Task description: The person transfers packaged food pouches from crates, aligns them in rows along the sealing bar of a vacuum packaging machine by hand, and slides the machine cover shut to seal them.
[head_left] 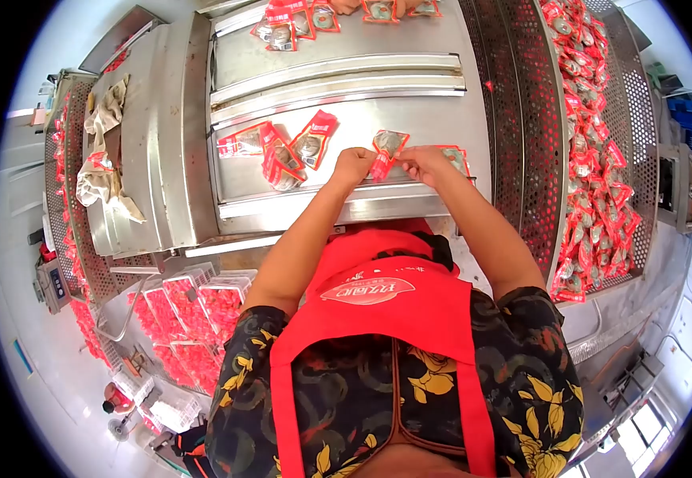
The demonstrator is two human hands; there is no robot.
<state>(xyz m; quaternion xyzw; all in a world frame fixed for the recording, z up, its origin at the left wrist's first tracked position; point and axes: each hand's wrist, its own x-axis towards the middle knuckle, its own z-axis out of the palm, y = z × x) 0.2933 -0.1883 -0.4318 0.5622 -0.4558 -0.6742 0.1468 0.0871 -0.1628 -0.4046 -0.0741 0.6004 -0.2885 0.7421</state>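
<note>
A small red-edged, clear food packet [389, 143] with a greyish round item inside is at the front edge of the steel worktop [346, 127]. My left hand [354, 165] pinches the packet's lower red end from the left. Fingers of my right hand [425, 163] close on its right edge. Partly behind my right wrist lies a second packet [457, 158]. Left of my hands, several similar packets rest loosely together, among them an upright-tilted packet [312, 140] and a flat packet [242, 142].
Metal rails [338, 80] cross the worktop. Beyond them lie more packets [280, 32], near another person's hand [346, 5]. A perforated tray [637, 143] on the right carries a heap of red packets [589, 183]. A cloth [103, 175] lies on the left-hand machine, and crates of red packets [178, 307] stand below.
</note>
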